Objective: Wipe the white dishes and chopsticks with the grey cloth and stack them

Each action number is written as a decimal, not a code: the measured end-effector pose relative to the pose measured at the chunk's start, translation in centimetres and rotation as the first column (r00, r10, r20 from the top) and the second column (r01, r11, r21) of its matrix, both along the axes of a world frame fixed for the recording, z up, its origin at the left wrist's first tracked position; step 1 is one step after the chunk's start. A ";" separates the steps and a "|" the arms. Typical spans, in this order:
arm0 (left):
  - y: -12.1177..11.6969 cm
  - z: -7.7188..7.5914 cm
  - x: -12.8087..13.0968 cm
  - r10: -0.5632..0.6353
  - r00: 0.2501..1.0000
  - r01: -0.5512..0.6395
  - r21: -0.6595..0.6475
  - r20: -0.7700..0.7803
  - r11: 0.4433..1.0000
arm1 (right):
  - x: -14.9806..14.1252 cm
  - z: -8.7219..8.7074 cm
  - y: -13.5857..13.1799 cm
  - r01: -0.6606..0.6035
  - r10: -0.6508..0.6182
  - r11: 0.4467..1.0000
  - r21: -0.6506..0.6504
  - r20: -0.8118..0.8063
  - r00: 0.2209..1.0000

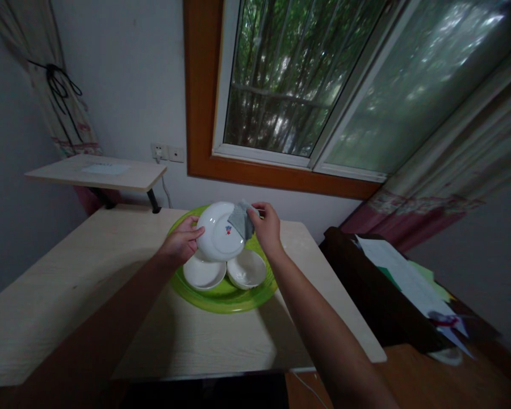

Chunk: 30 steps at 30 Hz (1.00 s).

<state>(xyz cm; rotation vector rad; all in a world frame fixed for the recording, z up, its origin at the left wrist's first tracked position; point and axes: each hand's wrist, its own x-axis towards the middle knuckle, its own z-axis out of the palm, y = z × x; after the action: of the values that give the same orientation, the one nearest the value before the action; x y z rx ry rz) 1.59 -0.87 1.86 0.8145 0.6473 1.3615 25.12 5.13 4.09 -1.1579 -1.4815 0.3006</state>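
A white plate (218,242) is tilted up with its underside toward me, showing a small blue and red mark. My left hand (181,241) is closed on its left edge, thumb on the underside. A grey cloth (242,218) lies against the plate's upper right edge, pinched in my right hand (265,222). Below the plate, a white bowl (247,269) and a shallower white dish (204,274) rest in a round green tray (227,307). The held plate hides part of the tray and the dish's back rim.
The tray stands on a pale wooden table (221,346). A small raised shelf (68,169) with a paper on it is at the back left. Behind are a wall socket (159,151) and a window (298,85). A dark cabinet (378,295) with papers stands to the right.
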 end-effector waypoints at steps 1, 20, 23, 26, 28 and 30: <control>0.0 0.0 0.1 -0.013 1.000 0.013 0.001 -0.006 1.000 | -0.4 0.2 0.0 -0.015 0.015 1.000 0.008 0.033 0.999; -0.1 -0.4 0.2 -0.082 0.996 0.084 0.043 -0.036 0.996 | -2.3 0.9 -2.1 -0.271 0.175 0.947 0.173 0.430 0.886; -0.1 -0.3 0.3 -0.096 0.994 0.098 0.039 -0.051 0.994 | -2.1 0.4 -1.8 -0.230 0.156 0.961 0.155 0.384 0.910; -0.1 -0.2 0.3 -0.093 0.995 0.094 0.044 -0.037 0.995 | -2.6 0.3 -2.5 -0.280 0.176 0.942 0.186 0.439 0.881; 0.0 -0.3 0.3 -0.091 0.996 0.092 0.044 -0.022 0.995 | -3.2 0.5 -3.2 -0.359 0.214 0.912 0.197 0.518 0.828; 0.1 -0.4 0.3 -0.093 0.996 0.093 0.049 -0.003 0.994 | -3.8 0.7 -3.7 -0.450 0.263 0.874 0.185 0.599 0.756</control>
<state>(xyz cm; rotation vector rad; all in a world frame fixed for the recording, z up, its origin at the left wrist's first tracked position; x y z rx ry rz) 1.88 -0.80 1.47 0.8743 0.5715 1.2966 21.33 1.40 4.84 -0.7037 -2.1952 -0.0391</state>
